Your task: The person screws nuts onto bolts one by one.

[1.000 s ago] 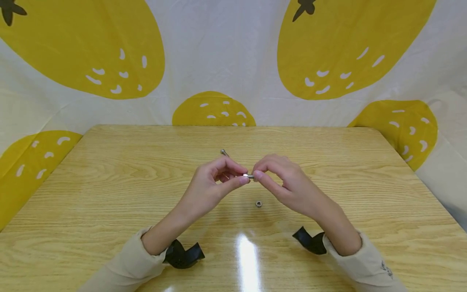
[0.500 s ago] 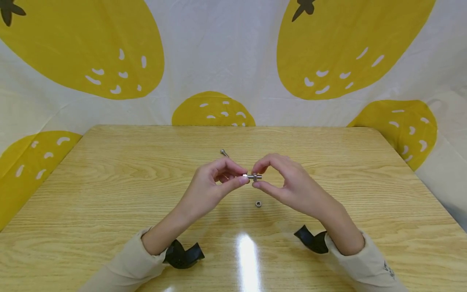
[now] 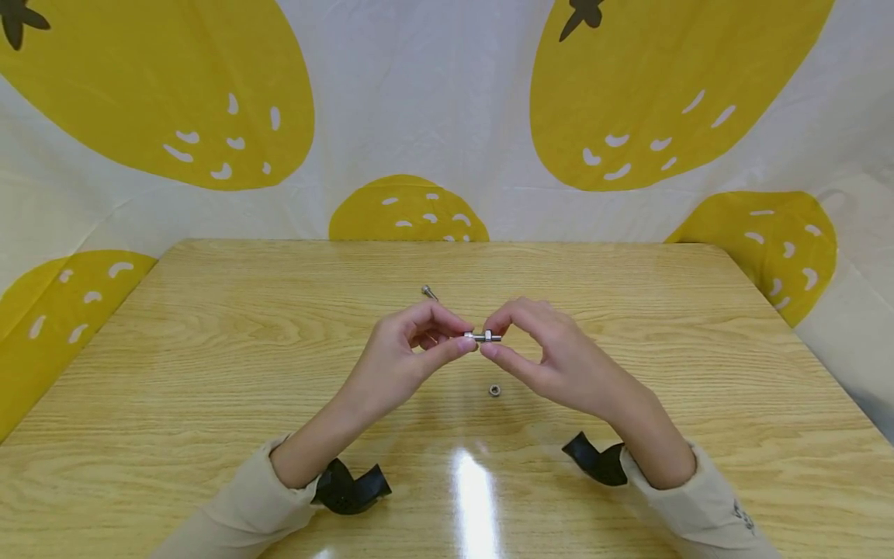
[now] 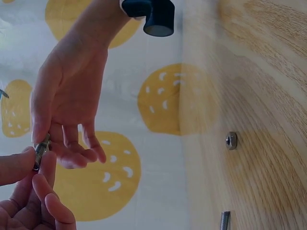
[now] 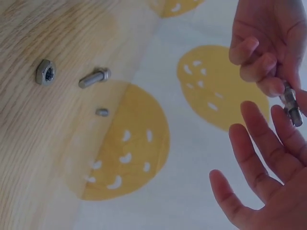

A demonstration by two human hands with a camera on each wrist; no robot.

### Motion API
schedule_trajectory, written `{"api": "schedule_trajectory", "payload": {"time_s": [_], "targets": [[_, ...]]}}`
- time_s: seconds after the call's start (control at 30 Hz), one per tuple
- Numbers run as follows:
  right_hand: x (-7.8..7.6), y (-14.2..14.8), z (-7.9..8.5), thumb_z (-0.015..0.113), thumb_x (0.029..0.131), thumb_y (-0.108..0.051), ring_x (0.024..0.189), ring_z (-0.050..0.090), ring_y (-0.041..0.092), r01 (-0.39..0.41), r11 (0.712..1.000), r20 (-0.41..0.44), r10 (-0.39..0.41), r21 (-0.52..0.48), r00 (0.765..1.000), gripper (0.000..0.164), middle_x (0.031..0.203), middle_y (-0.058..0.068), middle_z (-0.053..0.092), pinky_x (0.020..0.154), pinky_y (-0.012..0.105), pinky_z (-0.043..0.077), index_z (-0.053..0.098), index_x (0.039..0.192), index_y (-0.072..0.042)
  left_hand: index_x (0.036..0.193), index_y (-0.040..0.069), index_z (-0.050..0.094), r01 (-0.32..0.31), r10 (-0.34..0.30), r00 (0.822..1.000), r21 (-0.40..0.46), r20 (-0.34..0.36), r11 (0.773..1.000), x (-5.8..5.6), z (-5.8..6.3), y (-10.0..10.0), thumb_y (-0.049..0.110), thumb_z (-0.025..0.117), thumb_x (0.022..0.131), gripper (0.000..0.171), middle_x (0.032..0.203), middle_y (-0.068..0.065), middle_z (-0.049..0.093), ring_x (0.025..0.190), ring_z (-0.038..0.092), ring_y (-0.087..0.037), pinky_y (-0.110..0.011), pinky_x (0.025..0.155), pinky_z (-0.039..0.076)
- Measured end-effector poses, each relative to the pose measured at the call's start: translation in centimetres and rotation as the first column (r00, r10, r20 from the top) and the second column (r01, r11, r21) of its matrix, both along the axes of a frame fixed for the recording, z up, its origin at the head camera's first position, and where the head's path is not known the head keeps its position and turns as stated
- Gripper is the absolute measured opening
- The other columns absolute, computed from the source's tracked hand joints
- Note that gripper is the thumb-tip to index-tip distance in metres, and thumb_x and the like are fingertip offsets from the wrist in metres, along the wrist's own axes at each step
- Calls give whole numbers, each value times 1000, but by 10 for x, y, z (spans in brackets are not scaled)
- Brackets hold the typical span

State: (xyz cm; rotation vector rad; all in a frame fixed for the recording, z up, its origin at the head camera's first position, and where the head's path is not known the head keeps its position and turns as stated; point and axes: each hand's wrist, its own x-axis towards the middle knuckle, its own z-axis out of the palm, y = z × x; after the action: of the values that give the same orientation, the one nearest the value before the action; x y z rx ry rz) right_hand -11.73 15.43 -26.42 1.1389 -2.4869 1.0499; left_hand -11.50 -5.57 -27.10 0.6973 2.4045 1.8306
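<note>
A silver bolt (image 3: 479, 338) is held level above the table, with a nut (image 3: 488, 336) around its shaft. My left hand (image 3: 401, 353) pinches the bolt's head end between thumb and index finger, which partly hide it. At the nut, my right hand (image 3: 559, 353) has its thumb below and index finger above, lightly pinching it. The bolt's threaded tip (image 5: 297, 118) sticks out past the nut in the right wrist view. The other right fingers (image 5: 254, 163) spread loosely.
A second nut (image 3: 495, 390) lies on the wooden table (image 3: 244, 349) below the hands. Behind the left hand lies another bolt (image 3: 429, 292), partly hidden. A small metal piece (image 5: 101, 112) shows near it in the right wrist view. A patterned cloth (image 3: 419, 116) hangs behind.
The right fingers first covered the bolt's end, then spread apart and showed the nut, and now sit closer around it. The nut's faces look turned. My left hand stays still.
</note>
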Motion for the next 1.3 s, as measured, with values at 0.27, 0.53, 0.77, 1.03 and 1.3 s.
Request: {"api": "schedule_trajectory", "payload": {"time_s": [0.27, 0.53, 0.77, 1.03, 1.3], "targets": [[1, -2, 1, 53, 95, -18, 90, 55, 8, 39, 999, 60, -41, 34, 997, 12, 88, -8, 63, 83, 34, 44, 63, 88, -17, 95, 12, 65, 4, -4, 1000, -4, -11, 1000, 0, 0, 1, 17, 68, 86, 11, 87, 0, 66, 71, 58, -16, -24, 62, 49], [2, 1, 4, 70, 84, -20, 92, 54, 9, 65, 998, 90, -66, 10, 994, 23, 97, -8, 62, 81, 31, 46, 61, 103, -13, 94, 12, 65, -1, 1, 1000, -6, -3, 1000, 0, 0, 1, 16, 68, 85, 10, 87, -1, 66, 72, 58, -20, -24, 62, 49], [2, 1, 5, 71, 82, -10, 91, 56, 7, 19, 1000, 24, -18, -20, 1000, 23, 94, -6, 62, 80, 28, 48, 58, 101, -11, 94, 12, 65, 0, 0, 1000, 4, 6, 1000, 0, 0, 1, 15, 68, 85, 10, 87, -1, 66, 73, 58, -28, -23, 61, 48], [3, 1, 4, 69, 84, -12, 90, 57, 8, 45, 999, 19, -45, -5, 999, 18, 94, -5, 62, 78, 28, 49, 59, 99, -11, 94, 12, 65, 0, 0, 1000, 0, 10, 1000, 0, 0, 1, 16, 68, 86, 10, 87, -1, 65, 72, 58, -22, -23, 62, 48], [1, 1, 2, 61, 90, -14, 87, 56, 7, 31, 999, 37, -31, 11, 999, 6, 91, -6, 62, 73, 26, 47, 62, 96, -12, 94, 12, 65, 4, -4, 1000, 1, 1, 1000, 0, 0, 1, 17, 68, 86, 10, 88, -1, 66, 74, 59, -23, -24, 63, 49]]}}
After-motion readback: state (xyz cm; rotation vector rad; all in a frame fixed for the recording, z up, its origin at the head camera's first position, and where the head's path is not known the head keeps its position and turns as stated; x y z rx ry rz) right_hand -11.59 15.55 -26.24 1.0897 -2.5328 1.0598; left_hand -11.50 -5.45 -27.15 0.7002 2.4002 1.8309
